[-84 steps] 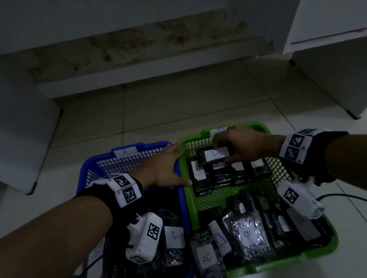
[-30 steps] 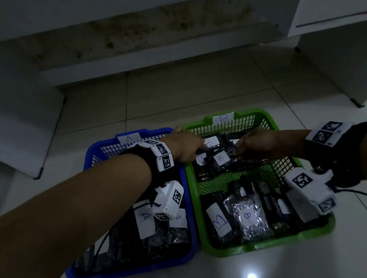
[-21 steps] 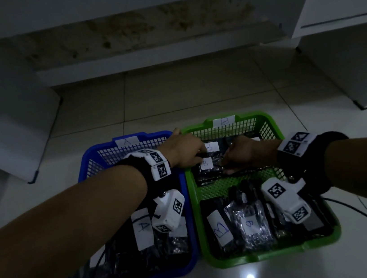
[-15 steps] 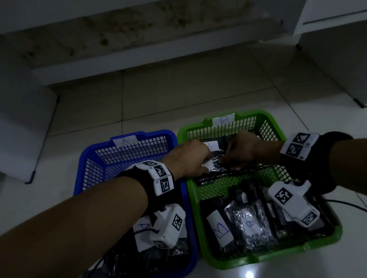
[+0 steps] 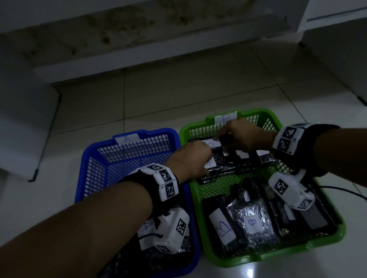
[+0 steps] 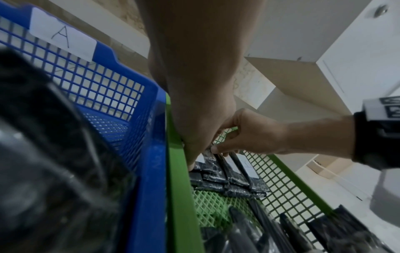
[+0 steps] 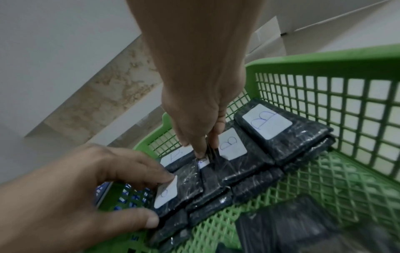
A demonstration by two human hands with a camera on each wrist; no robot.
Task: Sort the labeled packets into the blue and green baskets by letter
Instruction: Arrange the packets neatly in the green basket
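Packets labelled B (image 7: 266, 123) lie in the far row of the green basket (image 5: 276, 252). Your right hand (image 5: 243, 137) pinches an upright packet (image 7: 213, 154) wedged between flat neighbours. Your left hand (image 5: 190, 159) grips the end packet (image 7: 186, 184), fingers on its label, thumb at the front edge. The blue basket (image 5: 153, 132) sits just beside, its contents mostly hidden by your left forearm and wrist camera (image 5: 169, 232).

Blue basket (image 5: 153, 132) tag (image 5: 126, 139) reads A; packets (image 7: 267, 124) read B.
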